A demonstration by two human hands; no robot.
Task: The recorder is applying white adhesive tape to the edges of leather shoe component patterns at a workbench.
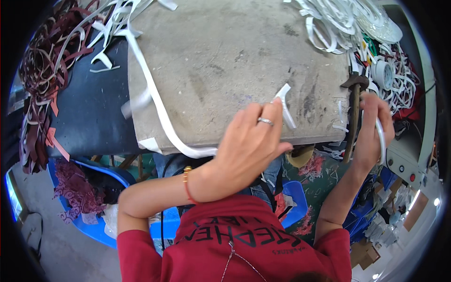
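Note:
My left hand [251, 141] is over the front of the worn grey board [211, 56], thumb spread and fingertips at a small white forked strip [287, 113]. A long white strip [157, 94] comes down from the back left, curves along the board's front and goes out of sight behind my left wrist. Past the board's right edge, my right hand [377, 124] is closed around a narrow white strip [380, 138]; its fingertips are partly hidden. Just left of that hand lies a hammer [355, 103] with a wooden handle.
White strips [329, 23] pile up at the back right, beside a tape roll [383, 75]. Maroon strips [42, 84] hang at the left, next to a black surface [101, 113]. A machine panel with a red button [412, 177] stands right. Below left is a blue tub [101, 237].

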